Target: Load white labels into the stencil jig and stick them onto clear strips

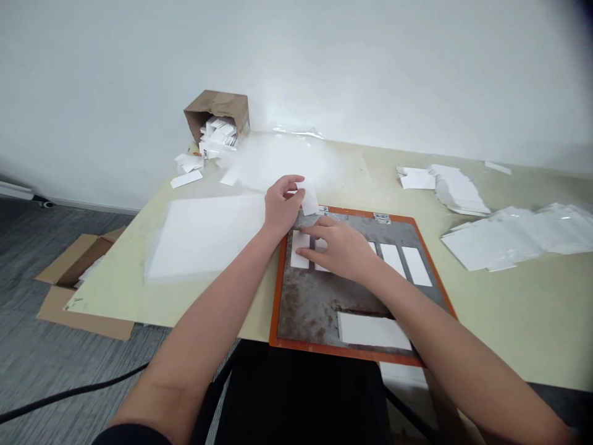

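Note:
My left hand (283, 207) is closed in a pinch on a small white card (309, 201), held just above the top left corner of the hinged board. That grey metal board (310, 296) has an orange rim and lies near the table's front edge. Over its upper part is my right hand (345, 247), thumb and fingers apart, fingertips touching a white card (300, 258) that lies flat at the left end of a row. Part of the row is hidden under this hand; a white card (417, 267) shows at its right end. A wider white piece (373, 330) lies at the board's lower edge.
Large translucent sheets (204, 238) lie left of the board. A cardboard box (238, 108) on its side spills white cards at the back left. White cards (458, 188) and clear-wrapped stacks (519, 238) lie to the right. An open carton (88, 290) stands on the floor.

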The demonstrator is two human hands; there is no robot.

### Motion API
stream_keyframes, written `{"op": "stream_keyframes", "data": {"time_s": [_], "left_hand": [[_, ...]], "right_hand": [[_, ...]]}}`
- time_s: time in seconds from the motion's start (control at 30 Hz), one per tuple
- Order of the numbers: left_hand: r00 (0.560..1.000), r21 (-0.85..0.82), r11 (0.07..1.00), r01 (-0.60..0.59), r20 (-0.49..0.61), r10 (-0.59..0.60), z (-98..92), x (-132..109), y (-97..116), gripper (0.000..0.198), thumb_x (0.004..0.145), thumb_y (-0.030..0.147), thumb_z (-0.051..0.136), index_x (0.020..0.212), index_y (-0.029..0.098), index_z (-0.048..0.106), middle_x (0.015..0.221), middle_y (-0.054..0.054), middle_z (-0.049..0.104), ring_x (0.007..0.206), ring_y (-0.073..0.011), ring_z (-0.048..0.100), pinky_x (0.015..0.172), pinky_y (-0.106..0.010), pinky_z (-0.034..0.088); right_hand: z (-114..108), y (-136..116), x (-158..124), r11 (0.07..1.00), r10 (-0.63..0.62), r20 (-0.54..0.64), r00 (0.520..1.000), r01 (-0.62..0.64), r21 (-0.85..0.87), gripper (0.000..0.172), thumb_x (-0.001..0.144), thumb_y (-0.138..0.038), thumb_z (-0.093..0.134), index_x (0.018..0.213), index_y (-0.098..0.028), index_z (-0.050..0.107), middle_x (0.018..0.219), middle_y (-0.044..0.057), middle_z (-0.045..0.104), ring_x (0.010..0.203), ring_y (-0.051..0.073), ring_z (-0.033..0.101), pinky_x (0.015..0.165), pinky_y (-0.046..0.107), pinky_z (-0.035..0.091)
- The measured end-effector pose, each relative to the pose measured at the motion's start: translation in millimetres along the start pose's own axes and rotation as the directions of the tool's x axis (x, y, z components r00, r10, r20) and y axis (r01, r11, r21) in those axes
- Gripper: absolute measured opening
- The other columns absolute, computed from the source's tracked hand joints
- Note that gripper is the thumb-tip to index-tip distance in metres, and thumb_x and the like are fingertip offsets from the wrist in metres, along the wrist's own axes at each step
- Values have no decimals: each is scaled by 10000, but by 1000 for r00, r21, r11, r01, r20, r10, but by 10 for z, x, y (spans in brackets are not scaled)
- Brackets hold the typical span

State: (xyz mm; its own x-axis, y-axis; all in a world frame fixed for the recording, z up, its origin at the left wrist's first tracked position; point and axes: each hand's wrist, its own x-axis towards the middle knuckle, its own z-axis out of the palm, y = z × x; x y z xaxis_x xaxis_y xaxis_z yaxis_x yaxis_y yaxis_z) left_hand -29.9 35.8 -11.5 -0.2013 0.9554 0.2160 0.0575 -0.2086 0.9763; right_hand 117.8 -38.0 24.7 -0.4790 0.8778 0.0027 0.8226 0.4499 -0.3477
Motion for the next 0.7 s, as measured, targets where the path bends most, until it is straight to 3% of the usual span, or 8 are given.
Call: {"op": "stream_keyframes", "data": {"time_s": [0.7], "left_hand": [[1000,-10,1000,0,2,0,0,11,-29,208,793,84,620,955,193,689,850,1,646,560,-67,574,569,-219,511]], "right_hand": [[-35,-48,-17,997,23,49,999,-19,-81,285,923,-457,604,1084,-261,734,1010,45,657,765,179,596,503,281,285]]}}
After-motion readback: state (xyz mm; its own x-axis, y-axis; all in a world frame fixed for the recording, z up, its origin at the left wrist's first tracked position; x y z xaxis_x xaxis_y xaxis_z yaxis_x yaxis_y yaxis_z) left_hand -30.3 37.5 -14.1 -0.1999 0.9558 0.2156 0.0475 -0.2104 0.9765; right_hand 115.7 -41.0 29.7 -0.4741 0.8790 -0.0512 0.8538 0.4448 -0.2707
